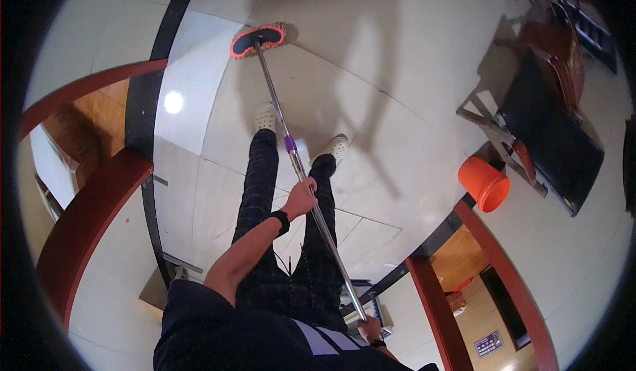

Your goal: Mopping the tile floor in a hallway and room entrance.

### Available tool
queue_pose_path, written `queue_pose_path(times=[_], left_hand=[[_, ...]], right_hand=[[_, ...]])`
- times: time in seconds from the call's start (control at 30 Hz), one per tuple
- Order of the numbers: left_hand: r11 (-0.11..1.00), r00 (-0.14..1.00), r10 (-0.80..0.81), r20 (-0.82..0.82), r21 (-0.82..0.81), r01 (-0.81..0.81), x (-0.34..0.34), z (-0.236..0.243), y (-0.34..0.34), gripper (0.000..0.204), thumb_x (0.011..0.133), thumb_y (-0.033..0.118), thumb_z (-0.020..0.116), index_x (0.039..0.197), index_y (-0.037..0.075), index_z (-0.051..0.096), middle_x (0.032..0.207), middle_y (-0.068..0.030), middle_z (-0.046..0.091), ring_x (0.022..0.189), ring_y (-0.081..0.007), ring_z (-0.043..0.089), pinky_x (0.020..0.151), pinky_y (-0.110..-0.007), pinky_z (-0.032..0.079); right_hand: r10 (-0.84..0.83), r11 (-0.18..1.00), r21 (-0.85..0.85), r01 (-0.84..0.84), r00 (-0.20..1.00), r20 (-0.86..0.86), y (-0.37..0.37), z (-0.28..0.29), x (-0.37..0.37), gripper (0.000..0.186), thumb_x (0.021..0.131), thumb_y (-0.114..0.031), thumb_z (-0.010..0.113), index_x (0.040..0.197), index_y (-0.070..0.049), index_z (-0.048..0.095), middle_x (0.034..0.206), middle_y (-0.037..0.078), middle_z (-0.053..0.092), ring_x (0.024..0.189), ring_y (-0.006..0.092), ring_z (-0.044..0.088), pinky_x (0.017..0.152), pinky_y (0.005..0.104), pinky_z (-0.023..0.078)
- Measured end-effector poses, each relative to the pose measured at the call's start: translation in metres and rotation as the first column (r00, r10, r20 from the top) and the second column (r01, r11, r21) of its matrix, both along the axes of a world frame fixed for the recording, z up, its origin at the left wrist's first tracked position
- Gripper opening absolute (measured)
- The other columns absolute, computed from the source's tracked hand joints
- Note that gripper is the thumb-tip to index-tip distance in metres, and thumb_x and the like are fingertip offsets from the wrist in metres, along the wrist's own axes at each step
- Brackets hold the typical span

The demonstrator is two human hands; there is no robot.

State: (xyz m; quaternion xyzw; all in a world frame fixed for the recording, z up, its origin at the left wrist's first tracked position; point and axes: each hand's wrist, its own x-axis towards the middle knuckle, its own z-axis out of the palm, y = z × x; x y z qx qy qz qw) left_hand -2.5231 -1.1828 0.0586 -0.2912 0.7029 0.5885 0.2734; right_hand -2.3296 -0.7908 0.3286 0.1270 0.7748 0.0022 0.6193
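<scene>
A mop [270, 83] with a long metal pole and a purple collar runs from near my right side out to the far left. Its oval head, dark on top with an orange-pink fringe, lies on the pale tiled floor [424, 139]. Partway up the pole, beside my knees, my left hand [300, 199] is wrapped round it. My right hand [370, 330] grips the pole's near end, close to my waist. Both my feet, in pale clogs [338, 147], stand on the tiles, one on each side of the pole.
On the right stands an orange bucket [484, 184], next to a folding chair with a dark panel [553, 136]. Reddish-brown door frames [99, 218] rise at the left and lower right [437, 311]. A dark strip borders the floor on the left.
</scene>
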Motion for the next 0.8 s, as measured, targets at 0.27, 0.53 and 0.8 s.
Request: queue_pose_path(times=[0.27, 0.53, 0.8], left_hand=[[0.961, 0.969, -0.246, -0.032, 0.125, 0.248, -0.005, -0.018, 0.111, 0.025, 0.061, 0.005, 0.067, 0.079, 0.006, 0.05, 0.07, -0.0125, 0.055, 0.069, -0.0282, 0.056, 0.061, -0.038, 0.044], [0.892, 0.886, -0.445, -0.13, 0.024, 0.452, -0.109, -0.034, 0.204, 0.031, 0.064, 0.005, 0.055, 0.094, 0.01, 0.05, 0.058, -0.0154, 0.054, 0.061, -0.0353, 0.056, 0.057, -0.044, 0.044], [0.922, 0.917, -0.361, -0.173, 0.083, 0.378, -0.238, -0.038, 0.177, 0.031, 0.065, 0.001, 0.053, 0.094, 0.012, 0.052, 0.061, -0.0144, 0.056, 0.063, -0.033, 0.056, 0.059, -0.044, 0.044]], right_hand=[[-0.237, 0.971, 0.017, 0.237, 0.971, 0.01, 0.081, 0.045, 0.04, 0.031, 0.071, -0.04, 0.062, 0.079, -0.01, 0.066, 0.062, 0.015, 0.06, 0.058, 0.0303, 0.06, 0.053, 0.0403, 0.045], [-0.35, 0.926, 0.151, 0.346, 0.937, 0.004, 0.101, 0.018, 0.1, 0.045, 0.069, -0.052, 0.064, 0.086, -0.01, 0.064, 0.068, 0.014, 0.062, 0.068, 0.0338, 0.062, 0.06, 0.044, 0.047], [-0.263, 0.963, 0.051, 0.264, 0.964, -0.027, 0.082, 0.029, -0.089, 0.049, 0.067, -0.054, 0.065, 0.086, -0.009, 0.064, 0.07, 0.015, 0.063, 0.069, 0.0347, 0.062, 0.061, 0.0448, 0.048]])
